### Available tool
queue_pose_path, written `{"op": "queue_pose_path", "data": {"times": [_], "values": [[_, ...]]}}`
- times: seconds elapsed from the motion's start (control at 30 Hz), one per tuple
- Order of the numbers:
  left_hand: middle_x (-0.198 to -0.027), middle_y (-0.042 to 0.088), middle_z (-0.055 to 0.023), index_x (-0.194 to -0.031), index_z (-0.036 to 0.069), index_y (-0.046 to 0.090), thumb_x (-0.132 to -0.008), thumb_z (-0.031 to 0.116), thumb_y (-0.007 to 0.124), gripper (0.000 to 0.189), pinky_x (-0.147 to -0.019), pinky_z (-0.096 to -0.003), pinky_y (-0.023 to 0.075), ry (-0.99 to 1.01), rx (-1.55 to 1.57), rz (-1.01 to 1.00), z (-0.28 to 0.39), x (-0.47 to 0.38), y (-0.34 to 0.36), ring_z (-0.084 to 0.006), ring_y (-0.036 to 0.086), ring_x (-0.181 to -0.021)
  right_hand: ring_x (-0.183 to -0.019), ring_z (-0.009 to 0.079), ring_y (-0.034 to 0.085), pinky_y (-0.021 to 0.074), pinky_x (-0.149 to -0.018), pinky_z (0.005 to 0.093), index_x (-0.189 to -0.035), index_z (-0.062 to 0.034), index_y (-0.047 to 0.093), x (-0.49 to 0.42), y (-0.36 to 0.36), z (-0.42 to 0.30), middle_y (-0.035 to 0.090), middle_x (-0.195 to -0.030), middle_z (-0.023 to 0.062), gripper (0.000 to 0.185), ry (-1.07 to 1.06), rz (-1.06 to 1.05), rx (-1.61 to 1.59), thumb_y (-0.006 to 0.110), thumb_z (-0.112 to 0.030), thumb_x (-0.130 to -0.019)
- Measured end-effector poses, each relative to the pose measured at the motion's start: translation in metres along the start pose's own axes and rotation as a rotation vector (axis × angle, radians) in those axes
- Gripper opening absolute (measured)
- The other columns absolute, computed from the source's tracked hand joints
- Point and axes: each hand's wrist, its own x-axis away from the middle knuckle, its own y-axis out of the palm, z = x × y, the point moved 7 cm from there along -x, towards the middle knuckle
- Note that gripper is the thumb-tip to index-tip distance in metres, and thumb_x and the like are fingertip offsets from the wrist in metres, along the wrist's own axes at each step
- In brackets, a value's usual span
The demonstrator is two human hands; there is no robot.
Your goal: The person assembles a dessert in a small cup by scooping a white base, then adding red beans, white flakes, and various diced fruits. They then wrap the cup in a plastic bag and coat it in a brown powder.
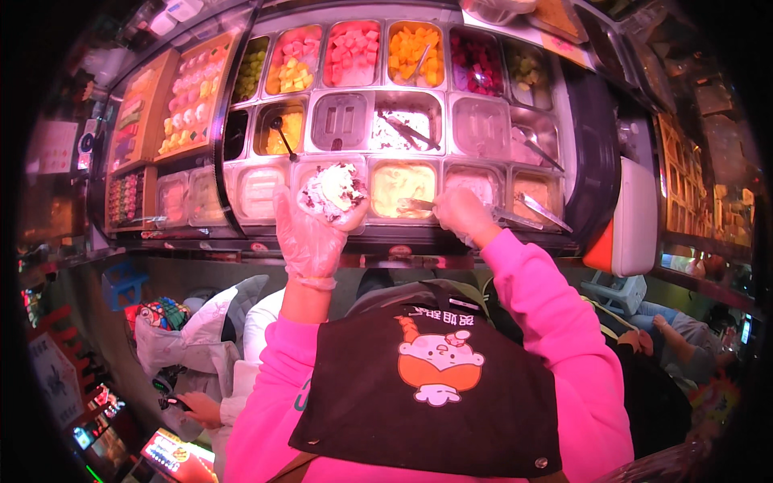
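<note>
My left hand (310, 241), in a clear plastic glove, is palm up over the front row of pans. On it rests a mound of white cream with dark crumbs (334, 190); what lies under the mound is mostly hidden. My right hand (462, 211), also gloved, is closed around a spatula (416, 206). The spatula's blade is over the near part of a metal pan of pale yellow cream (403, 184). Just right of that, a pan of pinkish filling (474, 179) is partly covered by my right hand.
Behind are pans of diced mango (416, 51), pink fruit cubes (353, 48) and dark red fruit (477, 60). A pan of white cream and dark crumbs (404, 124) holds utensils. Wooden trays of small sweets (193, 99) stand left. People sit or stand nearby; one hand (202, 409) shows lower left.
</note>
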Motion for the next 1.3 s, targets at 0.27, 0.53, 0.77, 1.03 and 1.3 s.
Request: {"op": "queue_pose_path", "data": {"times": [0.27,0.53,0.77,1.03,1.3], "values": [[-0.163,0.038,-0.0197,-0.158,0.005,0.035,-0.096,0.047,0.071,0.083,-0.119,-0.0738,0.0239,0.013,-0.016,-0.010,0.002,0.000,-0.002,-0.0428,0.036,-0.150,-0.037,0.0208,0.048,0.0306,-0.036,0.0374,-0.059,-0.0065,0.063,0.011,0.015,0.037,0.060,-0.058,0.0100,0.020,0.834,-0.348,-0.960,0.065,-0.009,-0.079],[-0.164,0.037,-0.0209,-0.156,0.005,0.040,-0.095,0.045,0.071,0.080,-0.123,-0.0708,0.0195,0.028,0.030,0.055,0.006,-0.006,-0.017,-0.0440,0.032,-0.152,-0.042,0.0047,0.035,0.0216,-0.039,0.0236,-0.080,-0.0089,0.061,0.051,-0.032,0.008,0.051,-0.062,-0.0026,0.010,0.894,-0.263,-1.490,0.065,-0.014,-0.088],[-0.161,0.041,-0.0220,-0.155,0.005,0.042,-0.096,0.045,0.069,0.076,-0.122,-0.0708,0.0222,-0.010,0.048,0.046,0.002,-0.013,-0.014,-0.0455,0.037,-0.149,-0.050,0.0031,0.039,0.0281,-0.046,0.0202,-0.086,-0.0061,0.064,0.070,-0.117,-0.061,0.053,-0.067,-0.0044,0.015,0.556,-0.121,-1.634,0.063,-0.014,-0.097],[-0.161,0.040,-0.0244,-0.155,0.000,0.038,-0.099,0.050,0.065,0.080,-0.123,-0.0689,0.0217,-0.082,0.234,-0.081,-0.024,-0.016,0.033,-0.0452,0.035,-0.150,-0.068,0.0269,0.066,0.0523,-0.058,0.0351,-0.131,0.0092,0.063,0.087,-0.137,-0.151,0.070,-0.092,0.0175,0.042,-0.223,0.559,0.176,0.063,0.001,-0.090],[-0.157,0.045,-0.0246,-0.154,-0.003,0.037,-0.101,0.053,0.062,0.081,-0.121,-0.0655,0.0289,0.003,0.058,-0.147,-0.013,-0.024,0.049,-0.0413,0.042,-0.146,-0.062,0.0219,0.060,0.0505,-0.054,0.0344,-0.136,0.0101,0.061,0.118,-0.161,-0.158,0.065,-0.085,0.0133,0.052,-0.395,0.644,0.062,0.063,0.007,-0.083]]}}
